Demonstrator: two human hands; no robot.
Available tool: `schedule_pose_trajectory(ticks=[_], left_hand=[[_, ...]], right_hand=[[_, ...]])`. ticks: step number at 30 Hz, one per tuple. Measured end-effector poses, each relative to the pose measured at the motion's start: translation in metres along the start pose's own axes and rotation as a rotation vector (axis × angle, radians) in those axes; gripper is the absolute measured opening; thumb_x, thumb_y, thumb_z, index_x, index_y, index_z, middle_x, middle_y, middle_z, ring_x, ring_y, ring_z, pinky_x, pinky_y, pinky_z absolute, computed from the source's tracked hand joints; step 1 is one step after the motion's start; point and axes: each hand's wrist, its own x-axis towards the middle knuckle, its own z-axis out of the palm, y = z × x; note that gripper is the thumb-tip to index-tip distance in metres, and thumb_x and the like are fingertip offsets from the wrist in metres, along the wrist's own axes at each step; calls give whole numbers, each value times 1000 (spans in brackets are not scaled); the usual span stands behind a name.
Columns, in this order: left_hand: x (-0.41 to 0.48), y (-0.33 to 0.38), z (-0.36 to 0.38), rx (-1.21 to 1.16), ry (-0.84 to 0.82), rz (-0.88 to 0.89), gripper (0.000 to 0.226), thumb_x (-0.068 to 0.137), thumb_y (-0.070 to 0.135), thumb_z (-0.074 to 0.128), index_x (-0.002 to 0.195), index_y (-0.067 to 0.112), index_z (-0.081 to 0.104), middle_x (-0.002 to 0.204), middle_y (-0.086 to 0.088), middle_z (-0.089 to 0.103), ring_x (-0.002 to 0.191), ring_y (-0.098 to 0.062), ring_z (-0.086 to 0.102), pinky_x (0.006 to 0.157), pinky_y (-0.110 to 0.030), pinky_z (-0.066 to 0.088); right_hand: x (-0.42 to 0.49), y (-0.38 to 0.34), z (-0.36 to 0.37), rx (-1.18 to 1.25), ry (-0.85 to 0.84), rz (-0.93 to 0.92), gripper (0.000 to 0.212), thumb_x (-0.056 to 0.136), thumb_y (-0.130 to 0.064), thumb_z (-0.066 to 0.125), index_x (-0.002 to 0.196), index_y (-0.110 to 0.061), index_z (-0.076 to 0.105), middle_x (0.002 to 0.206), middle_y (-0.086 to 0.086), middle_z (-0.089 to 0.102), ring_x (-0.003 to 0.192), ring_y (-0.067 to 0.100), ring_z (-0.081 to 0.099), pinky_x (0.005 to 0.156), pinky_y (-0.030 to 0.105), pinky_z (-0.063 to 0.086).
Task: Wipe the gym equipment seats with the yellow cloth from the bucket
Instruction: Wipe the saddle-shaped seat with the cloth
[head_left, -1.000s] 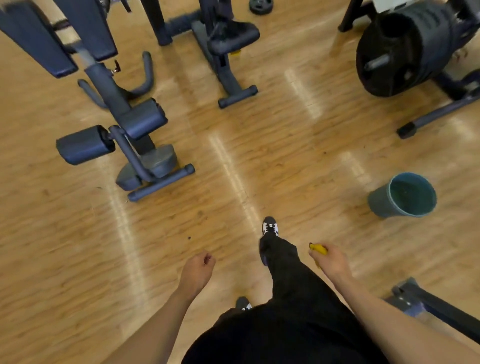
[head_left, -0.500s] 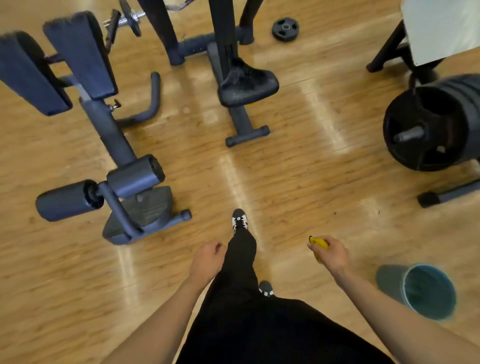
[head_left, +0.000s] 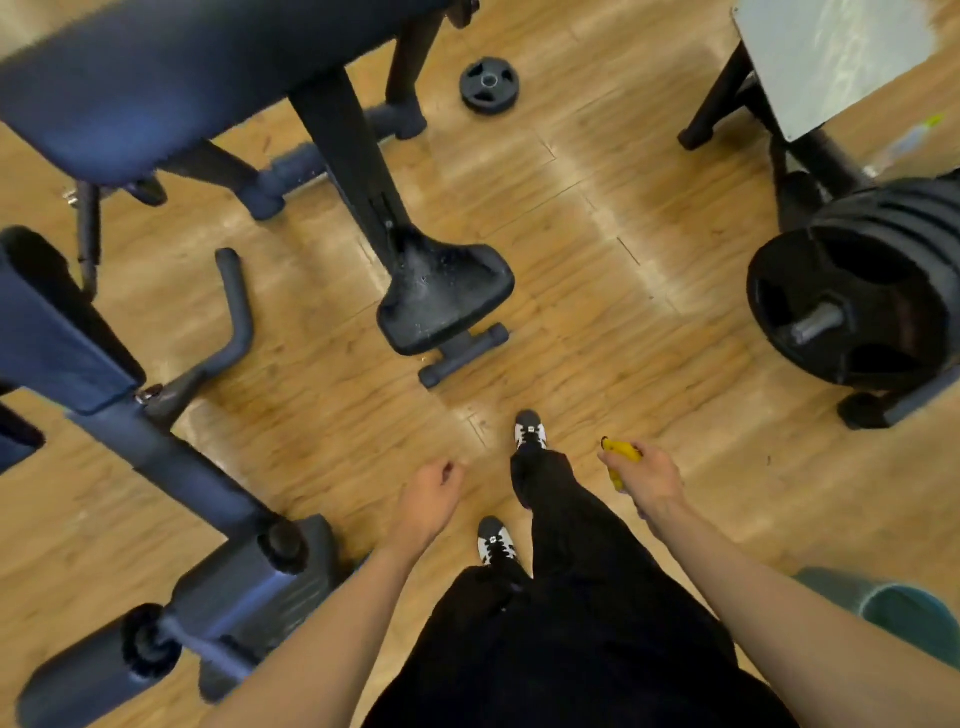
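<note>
Wood floor open — seat just ahead

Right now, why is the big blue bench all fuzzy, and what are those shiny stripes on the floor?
Head view: the padded bench at top left is smeared by motion blur; the pale stripes on the wooden floor look like glare off its shine; the small black seat in the middle is sharper.

Glossy wooden floor; loose weight plate

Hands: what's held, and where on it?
Right hand grips the bunched yellow cloth around its middle; yellow pokes out past the fingers. Left hand holds nothing.
</note>
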Motion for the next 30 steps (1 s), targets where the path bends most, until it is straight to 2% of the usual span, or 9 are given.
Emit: schedule_pose_trajectory(ticks=[2, 3, 6, 9, 11, 15, 21, 27, 30], left_hand=[[38, 26, -22, 17, 7, -8, 40, 107, 43, 43, 85, 15, 62, 83, -6, 68, 78, -22, 63, 71, -36, 46], [56, 39, -32, 16, 18, -13, 40, 107, 44, 43, 84, 16, 61, 82, -5, 67, 77, -21, 62, 68, -34, 44], [102, 75, -64, -29, 51, -31, 39, 108, 41, 43, 88, 13, 62, 85, -7, 67, 80, -21, 61, 70, -34, 43], [147, 103, -88, -55, 86, -42, 41, 106, 42, 45, 84, 11, 60, 78, -6, 62, 75, -20, 58, 66, -36, 41], [176, 124, -97, -72, 128, -29, 37, 105, 41, 50, 83, 13, 61, 76, -2, 62, 71, -17, 56, 64, -35, 38], [234, 150, -113, -63, 145, 21, 32, 102, 44, 54, 92, 16, 67, 85, 5, 67, 81, -12, 63, 73, -29, 46], [321, 140, -129, 101, 112, 103, 35, 103, 50, 49, 92, 20, 66, 91, 4, 65, 89, -13, 61, 86, -38, 51], [386, 125, -143, 432, 67, 341, 66, 97, 63, 31, 129, 14, 62, 123, -3, 56, 117, -26, 50, 101, -46, 44], [420, 105, -138, 604, 117, 390, 66, 100, 63, 36, 147, 19, 50, 147, -3, 44, 134, -27, 39, 113, -47, 38]], right_hand=[[32, -44, 10, 3, -21, -28, 27, 86, -35, 75, 107, -19, 66, 83, -2, 63, 90, 29, 66, 58, 33, 50], [49, -64, 16, -3, -28, -39, 22, 86, -33, 75, 101, -20, 66, 80, -4, 62, 88, 27, 65, 69, 40, 56], [95, -128, 32, -27, -56, -66, 21, 85, -30, 77, 100, -25, 63, 79, -9, 60, 84, 22, 62, 88, 46, 56], [125, -185, 45, -134, -108, -127, 26, 85, -32, 77, 105, -21, 65, 83, -3, 61, 86, 22, 59, 80, 34, 48], [145, -216, 57, -184, -132, -166, 29, 84, -31, 78, 107, -19, 66, 90, 2, 65, 88, 23, 60, 78, 33, 47], [190, -261, 90, -217, -133, -207, 35, 83, -21, 76, 116, -16, 66, 91, 1, 64, 88, 21, 58, 72, 29, 39], [266, -281, 156, -188, -36, -282, 30, 93, -25, 68, 121, -16, 63, 104, 5, 68, 95, 23, 61, 73, 29, 39], [327, -266, 220, -244, 147, -483, 38, 101, -30, 55, 136, -15, 55, 129, 9, 61, 120, 30, 55, 97, 42, 46], [342, -245, 246, -279, 164, -608, 41, 104, -29, 49, 144, -16, 51, 148, 9, 50, 137, 28, 45, 110, 41, 41]])
